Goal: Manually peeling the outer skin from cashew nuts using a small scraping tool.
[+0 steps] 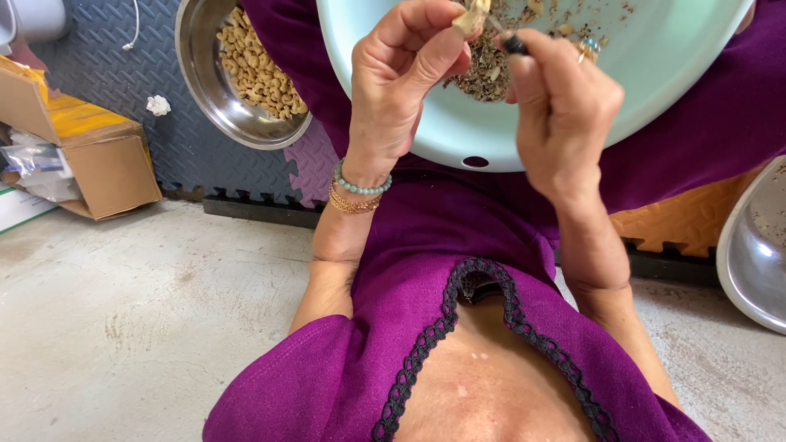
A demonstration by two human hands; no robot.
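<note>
Pale cashew nut point(472, 16), irregular, partly peeled, pinched between thumb and forefinger at top edge of view, partly cut off. Small tool point(512, 42) with thin metal tip and dark handle, tip touching nut. Both held above light-blue plastic basin point(458, 131) with brown skin scraps inside, resting on lap.

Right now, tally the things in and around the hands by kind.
Steel bowls: 2, one holding cashews, one at the right edge
Pale blue basin: 1
Cardboard box: 1
Nut in the left hand grip: 1
Small tool in the right hand grip: 1
Total: 6
</note>
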